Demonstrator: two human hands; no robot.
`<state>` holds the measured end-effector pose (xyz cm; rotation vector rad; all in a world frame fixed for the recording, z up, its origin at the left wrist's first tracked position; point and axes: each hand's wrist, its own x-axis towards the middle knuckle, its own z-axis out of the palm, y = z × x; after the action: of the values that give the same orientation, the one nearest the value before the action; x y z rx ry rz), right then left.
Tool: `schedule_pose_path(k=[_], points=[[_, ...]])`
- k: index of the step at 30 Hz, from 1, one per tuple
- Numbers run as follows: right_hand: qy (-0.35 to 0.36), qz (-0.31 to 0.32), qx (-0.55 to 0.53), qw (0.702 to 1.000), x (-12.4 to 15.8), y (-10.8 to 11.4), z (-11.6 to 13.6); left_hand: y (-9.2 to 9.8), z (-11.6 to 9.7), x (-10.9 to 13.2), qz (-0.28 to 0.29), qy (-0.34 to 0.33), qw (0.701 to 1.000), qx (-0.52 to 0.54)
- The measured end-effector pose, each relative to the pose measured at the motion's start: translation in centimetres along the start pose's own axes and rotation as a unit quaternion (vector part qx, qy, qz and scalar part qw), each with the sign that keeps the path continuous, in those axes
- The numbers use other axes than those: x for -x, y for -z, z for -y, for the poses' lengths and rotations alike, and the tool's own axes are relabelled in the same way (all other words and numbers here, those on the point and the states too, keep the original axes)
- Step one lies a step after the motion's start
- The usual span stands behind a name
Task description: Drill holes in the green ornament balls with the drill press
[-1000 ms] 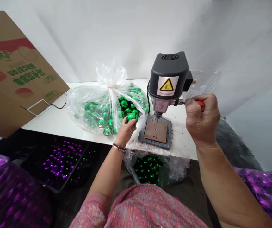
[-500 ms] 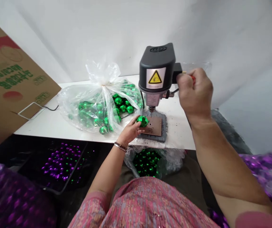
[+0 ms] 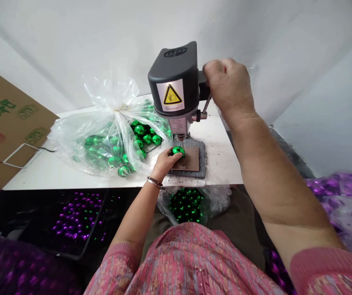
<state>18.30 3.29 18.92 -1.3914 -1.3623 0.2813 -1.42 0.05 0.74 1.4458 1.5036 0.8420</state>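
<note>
A small grey bench drill [image 3: 176, 84] stands on a white table [image 3: 71, 174], with a brown plate [image 3: 191, 160] on its base. My left hand [image 3: 164, 162] pinches a shiny green ball [image 3: 178, 150] and holds it on the plate right under the drill bit. My right hand [image 3: 229, 87] is closed in a fist round the drill's feed lever, up beside the motor housing; the lever's knob is hidden in the fist.
A tied clear bag of green balls [image 3: 108, 135] lies left of the drill. Another open bag of green balls [image 3: 188, 205] hangs below the table edge. A black tray of purple balls [image 3: 77, 211] sits lower left. A cardboard box [image 3: 4, 123] leans at left. Purple-filled bags lie at both sides.
My left hand took a green ball from the bag's side to the plate under the bit. My right hand swung the lever upward and back.
</note>
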Motion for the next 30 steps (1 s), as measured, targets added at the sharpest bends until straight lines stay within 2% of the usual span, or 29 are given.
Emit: schedule_pose_path(k=[3,8,11,14,19,24,27,30], points=[[-0.065,-0.021,0.003,0.998,0.5,0.2,1.2,-0.2,-0.1,0.0,0.005,-0.013,0.999,-0.041],[-0.064,-0.015,0.007,0.998,0.7,0.3,1.6,-0.5,-1.2,0.0,-0.004,-0.031,0.988,-0.150],[-0.065,-0.015,0.007,0.998,0.7,0.3,1.5,-0.9,-1.9,-0.1,0.005,-0.076,0.967,-0.244],[-0.061,-0.017,0.003,0.998,0.7,0.3,1.5,-1.2,-2.2,-0.2,0.011,-0.118,0.953,-0.280],[-0.053,-0.021,-0.007,0.998,1.0,0.2,1.3,-1.2,-2.2,-0.3,0.016,-0.091,0.958,-0.272],[-0.047,-0.028,-0.025,0.998,1.1,0.2,1.2,-1.0,-1.7,-0.8,0.042,-0.124,0.964,-0.232],[-0.048,-0.024,-0.017,0.998,1.3,0.3,1.2,-1.0,-1.2,-1.0,0.068,-0.066,0.988,-0.125],[-0.021,-0.029,-0.026,0.999,2.1,0.6,1.0,-1.1,-1.1,-0.7,0.076,-0.007,0.996,-0.044]])
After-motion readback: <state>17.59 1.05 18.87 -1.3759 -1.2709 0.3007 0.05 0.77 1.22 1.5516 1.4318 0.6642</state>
